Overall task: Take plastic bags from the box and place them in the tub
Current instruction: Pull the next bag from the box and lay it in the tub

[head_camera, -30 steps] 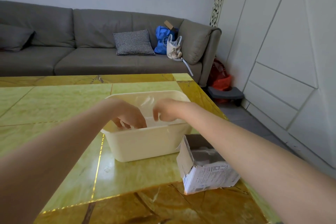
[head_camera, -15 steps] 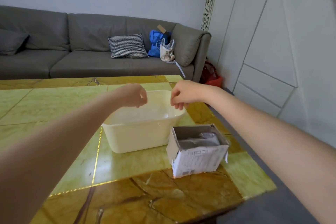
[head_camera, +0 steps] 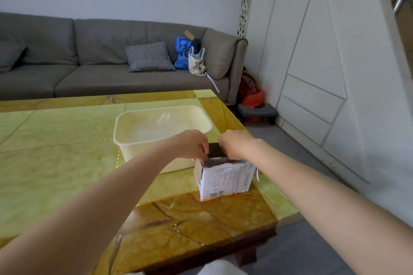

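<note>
Head view: both hands (head_camera: pixel 194 146) in box (head_camera: pixel 225 179).

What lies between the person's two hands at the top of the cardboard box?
In the head view, the dark open mouth of the cardboard box shows between the left hand and right hand. No plastic bag can be made out there.

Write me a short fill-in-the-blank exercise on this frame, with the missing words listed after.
1. Both hands, left hand and right hand, reach into the open top of the ____.
2. The cream tub stands on the ____.
3. The box stands to the ____ of the tub.

Missing words: box; table; right
</note>
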A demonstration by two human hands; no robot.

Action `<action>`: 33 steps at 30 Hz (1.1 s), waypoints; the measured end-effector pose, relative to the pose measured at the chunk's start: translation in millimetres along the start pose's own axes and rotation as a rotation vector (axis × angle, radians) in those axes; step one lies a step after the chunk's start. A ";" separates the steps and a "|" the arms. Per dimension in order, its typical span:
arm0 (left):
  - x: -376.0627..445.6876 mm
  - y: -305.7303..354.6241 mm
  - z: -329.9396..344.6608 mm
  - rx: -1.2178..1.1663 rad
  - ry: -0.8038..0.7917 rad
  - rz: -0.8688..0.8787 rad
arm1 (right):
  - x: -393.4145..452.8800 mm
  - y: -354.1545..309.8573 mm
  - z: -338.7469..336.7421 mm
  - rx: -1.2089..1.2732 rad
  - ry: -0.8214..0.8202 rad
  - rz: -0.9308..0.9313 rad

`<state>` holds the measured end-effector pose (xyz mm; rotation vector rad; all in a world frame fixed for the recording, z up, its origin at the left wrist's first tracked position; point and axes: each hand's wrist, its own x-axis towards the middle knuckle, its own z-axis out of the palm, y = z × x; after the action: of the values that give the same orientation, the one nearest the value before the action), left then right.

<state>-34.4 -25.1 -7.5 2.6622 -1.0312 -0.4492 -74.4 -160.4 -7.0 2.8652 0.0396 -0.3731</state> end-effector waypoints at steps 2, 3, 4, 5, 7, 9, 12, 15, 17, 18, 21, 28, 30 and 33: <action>0.3 -0.4 0.3 0.007 0.013 -0.006 | -0.4 4.8 -3.7 0.045 0.037 -0.005; 0.7 -0.6 1.0 0.010 0.016 -0.005 | 0.0 6.2 -5.5 0.060 0.027 -0.008; 1.1 0.3 1.3 0.013 0.017 -0.004 | -1.2 7.7 -8.1 0.062 0.014 -0.014; 1.7 1.2 1.9 0.012 0.016 -0.004 | -1.9 9.0 -10.5 0.052 0.007 -0.024; 2.2 2.5 2.5 -0.001 0.014 -0.006 | -3.9 11.7 -18.1 0.029 0.039 -0.025; 1.4 3.2 2.6 -0.019 0.019 -0.014 | -4.9 15.4 -27.4 0.033 0.125 0.000; -0.2 3.6 2.3 -0.064 0.037 -0.029 | -3.8 21.0 -37.1 0.128 0.256 0.056; -3.3 2.9 -0.7 -0.130 0.100 -0.061 | -1.5 22.8 -44.6 0.326 0.348 0.118; -3.1 0.2 -6.3 -0.185 0.232 -0.094 | 3.7 25.8 -51.1 0.503 0.471 0.177; -3.0 -0.9 -9.7 -0.274 0.301 -0.114 | 7.3 27.7 -53.9 0.614 0.544 0.199; -6.9 -0.5 -24.8 -0.816 0.423 -0.243 | 8.9 31.5 -63.0 1.009 0.684 0.226; -15.1 -4.1 -39.4 -1.492 0.358 -0.290 | 2.1 18.0 -56.7 1.557 0.449 0.167; -15.8 -4.6 -41.8 -1.500 0.401 -0.273 | -0.6 18.0 -53.4 1.543 0.362 0.198; -16.6 -8.3 -46.1 -1.449 0.486 -0.264 | -5.8 21.6 -53.7 1.499 0.211 0.254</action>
<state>-23.9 -2.2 35.3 1.4145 -0.0343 -0.3419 -65.3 -167.8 50.0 4.2359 -0.9335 0.0366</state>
